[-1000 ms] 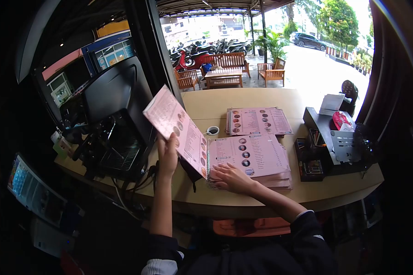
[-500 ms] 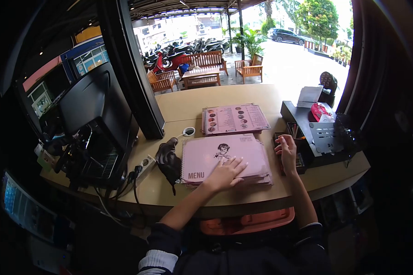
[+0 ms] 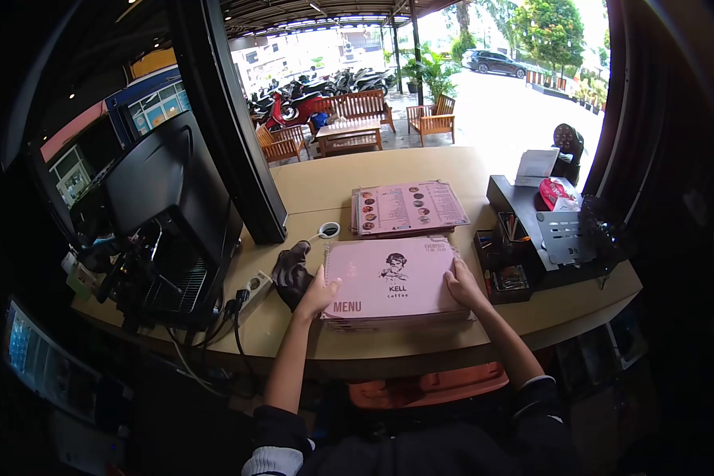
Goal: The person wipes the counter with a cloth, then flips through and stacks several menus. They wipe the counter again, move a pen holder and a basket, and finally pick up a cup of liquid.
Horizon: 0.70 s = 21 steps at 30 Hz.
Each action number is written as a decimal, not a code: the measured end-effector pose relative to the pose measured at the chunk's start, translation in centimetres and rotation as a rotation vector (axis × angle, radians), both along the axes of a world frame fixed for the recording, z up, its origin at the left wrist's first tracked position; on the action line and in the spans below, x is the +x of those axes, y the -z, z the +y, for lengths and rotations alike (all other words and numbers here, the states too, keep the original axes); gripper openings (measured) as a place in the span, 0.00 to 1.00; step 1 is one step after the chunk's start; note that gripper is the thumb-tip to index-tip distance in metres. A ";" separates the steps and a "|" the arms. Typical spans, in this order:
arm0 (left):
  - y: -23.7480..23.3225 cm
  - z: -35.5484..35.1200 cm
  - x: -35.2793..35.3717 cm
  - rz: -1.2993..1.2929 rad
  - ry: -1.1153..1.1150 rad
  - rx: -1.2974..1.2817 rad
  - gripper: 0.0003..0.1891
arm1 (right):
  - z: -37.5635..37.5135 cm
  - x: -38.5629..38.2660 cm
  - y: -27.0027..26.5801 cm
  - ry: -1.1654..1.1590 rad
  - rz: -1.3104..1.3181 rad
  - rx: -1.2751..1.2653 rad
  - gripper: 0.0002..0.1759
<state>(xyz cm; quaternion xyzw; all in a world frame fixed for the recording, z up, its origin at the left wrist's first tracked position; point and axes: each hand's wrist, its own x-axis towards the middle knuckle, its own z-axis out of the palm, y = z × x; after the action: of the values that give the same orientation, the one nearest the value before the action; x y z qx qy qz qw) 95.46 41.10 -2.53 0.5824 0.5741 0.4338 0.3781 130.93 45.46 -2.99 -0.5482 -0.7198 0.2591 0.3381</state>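
Observation:
A stack of pink spiral-bound menus (image 3: 373,297) lies on the counter in front of me, its top cover reading "MENU" and "KELL coffee" beside a dark drawing. My left hand (image 3: 317,297) grips the near left edge, thumb on the cover and fingers hidden below. On the opposite side, my right hand (image 3: 463,285) holds the right edge the same way. Just behind sits another pile of menus (image 3: 411,208), its top one showing text and round food pictures. A black glove-like item (image 3: 292,274) rests left of my left hand.
A roll of white tape (image 3: 328,230) and a power strip (image 3: 254,287) with plugged cables are on the left, near a black coffee machine (image 3: 166,230). To the right stand a black box (image 3: 516,198) and an organizer tray (image 3: 514,295). A black post (image 3: 238,135) rises at left.
My left hand has left the middle of the cover for the stack's left edge. My right hand has come in from the organizer to the right edge. The stack has shifted slightly right.

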 end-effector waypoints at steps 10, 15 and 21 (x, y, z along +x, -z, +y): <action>-4.0 -1.9 5.5 0.851 -0.129 -0.069 0.41 | 0.9 -2.3 -4.0 0.094 -0.297 0.136 0.36; -3.7 -2.5 8.1 1.044 0.076 0.060 0.39 | 7.8 -5.3 -5.5 -0.033 -0.509 0.241 0.35; -3.1 -2.4 8.1 1.109 0.034 0.108 0.38 | 15.3 -5.9 -3.1 -0.221 -0.694 0.295 0.22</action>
<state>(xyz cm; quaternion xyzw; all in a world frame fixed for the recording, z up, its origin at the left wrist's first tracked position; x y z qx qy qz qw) 103.58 38.67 0.59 0.7513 0.6545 0.0850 -0.0042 125.05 60.74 0.07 -0.4681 -0.8754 -0.0133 0.1197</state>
